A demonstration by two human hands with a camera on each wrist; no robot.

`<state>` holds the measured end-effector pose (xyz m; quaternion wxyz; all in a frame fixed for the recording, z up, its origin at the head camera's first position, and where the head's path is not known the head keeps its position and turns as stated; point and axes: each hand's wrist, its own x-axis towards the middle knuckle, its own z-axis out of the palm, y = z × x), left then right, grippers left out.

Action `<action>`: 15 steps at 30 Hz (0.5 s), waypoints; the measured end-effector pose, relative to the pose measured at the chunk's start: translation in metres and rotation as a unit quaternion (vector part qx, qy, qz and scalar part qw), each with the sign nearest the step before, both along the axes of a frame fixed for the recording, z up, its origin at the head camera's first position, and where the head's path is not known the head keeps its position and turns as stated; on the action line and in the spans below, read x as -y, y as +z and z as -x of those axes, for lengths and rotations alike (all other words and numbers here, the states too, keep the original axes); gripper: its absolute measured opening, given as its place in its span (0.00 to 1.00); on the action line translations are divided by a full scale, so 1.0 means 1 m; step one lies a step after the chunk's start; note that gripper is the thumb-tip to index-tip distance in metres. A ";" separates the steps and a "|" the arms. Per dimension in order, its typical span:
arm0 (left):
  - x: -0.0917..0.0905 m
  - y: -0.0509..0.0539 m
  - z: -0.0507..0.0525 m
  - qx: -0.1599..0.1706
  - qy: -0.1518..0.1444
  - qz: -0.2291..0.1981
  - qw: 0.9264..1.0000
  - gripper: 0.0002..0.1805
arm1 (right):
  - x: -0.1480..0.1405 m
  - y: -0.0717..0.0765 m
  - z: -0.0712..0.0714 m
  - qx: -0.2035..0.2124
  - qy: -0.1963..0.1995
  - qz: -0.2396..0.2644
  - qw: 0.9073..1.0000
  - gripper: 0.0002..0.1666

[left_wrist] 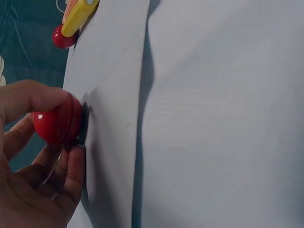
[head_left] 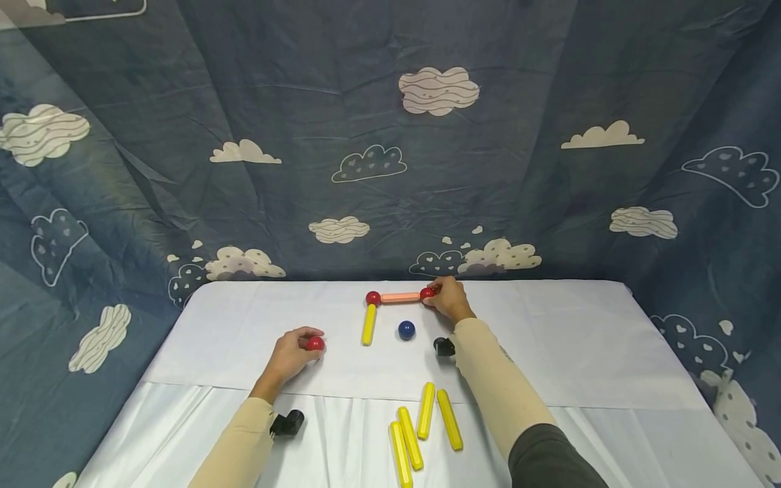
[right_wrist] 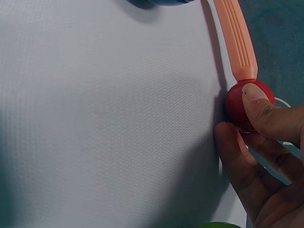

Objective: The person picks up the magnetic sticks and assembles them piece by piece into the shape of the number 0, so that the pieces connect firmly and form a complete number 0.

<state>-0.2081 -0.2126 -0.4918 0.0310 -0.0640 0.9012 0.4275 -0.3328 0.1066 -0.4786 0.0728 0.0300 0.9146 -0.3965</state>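
My left hand (head_left: 291,354) grips a loose red ball (left_wrist: 59,118) at the left of the table, thumb on one side and fingers on the other. Toward the back, my right hand (head_left: 450,299) pinches another red ball (right_wrist: 247,107), which is joined to the right end of an orange rod (head_left: 400,297). That rod's left end meets a third red ball (head_left: 373,298). From this corner ball a yellow rod (head_left: 369,325) runs toward the front. A blue ball (head_left: 406,330) lies apart, between the yellow rod and my right forearm.
Several loose yellow rods (head_left: 450,420) lie at the front middle, left of my right forearm. The white cloth (head_left: 586,352) covers the table. A dark cloud-patterned curtain (head_left: 293,203) hangs behind it. In the right wrist view, a green edge (right_wrist: 221,225) shows at the bottom.
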 end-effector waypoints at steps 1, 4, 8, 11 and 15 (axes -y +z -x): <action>0.000 0.000 0.000 0.002 -0.001 0.003 1.000 0.20 | 0.000 0.000 0.000 0.000 0.001 -0.001 1.000 0.23; -0.002 0.000 -0.002 0.006 -0.003 0.007 1.000 0.21 | 0.000 0.000 0.000 -0.006 0.003 -0.004 1.000 0.23; -0.005 0.002 -0.002 -0.005 -0.009 0.019 1.000 0.20 | 0.000 -0.001 0.001 -0.013 0.002 -0.002 1.000 0.23; -0.010 0.003 -0.003 -0.011 -0.020 0.033 0.999 0.20 | -0.001 -0.001 0.001 -0.016 0.004 -0.004 1.000 0.22; -0.019 0.003 -0.005 -0.003 -0.035 0.034 0.999 0.19 | -0.001 -0.001 0.000 -0.012 0.002 -0.002 1.000 0.22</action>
